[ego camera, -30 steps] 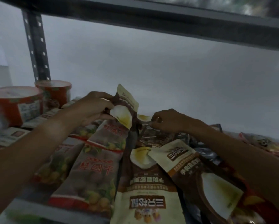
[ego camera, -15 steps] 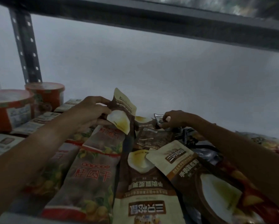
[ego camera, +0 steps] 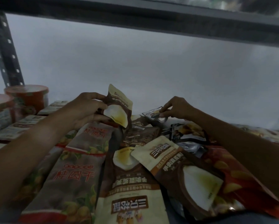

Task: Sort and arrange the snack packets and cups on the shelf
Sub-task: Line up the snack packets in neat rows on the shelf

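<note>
Shelf stock, head view, dim light.

- Brown-and-cream pouch (ego camera: 119, 107), centre, at about 11 o'clock from the heap's middle. Lifted clear of the pile and tilted, cream top edge uppermost. Left hand (ego camera: 84, 110) is closed on its left edge, thumb in front and fingers behind. Judged light and floppy: film packaging that bends at the grip, so best taken by a flat sealed edge or gripped across the middle of its width to stop it folding.
- Small silver-edged sachet (ego camera: 153, 114), at 1 o'clock, far side of the heap. Right hand (ego camera: 176, 109) pinches its right corner between fingertip and thumb, remaining fingers curled. Judged very light, slick foil; a corner pinch may slip, a broader hold along the seal would be surer.
- Two further brown-and-cream pouches (ego camera: 129, 188) (ego camera: 184, 173), lying flat at 6 and 4 o'clock, the right one overlapping the left. Same soft build presumed.
- Long fruit-print packets with red lettering (ego camera: 77, 167), at 8 o'clock, laid lengthwise side by side. Longer, likely to sag if lifted by one end; support mid-length.
- Red packets (ego camera: 242, 180), at 4 o'clock, partly under the right forearm; contents unclear.
- Two red cups (ego camera: 26, 98) (ego camera: 0, 109), at 9 to 10 o'clock, upright by the shelf post (ego camera: 4, 50). Rigid by appearance; grasp around the wall.
- Flat boxes (ego camera: 25, 122), just beside the cups, print illegible.
</note>
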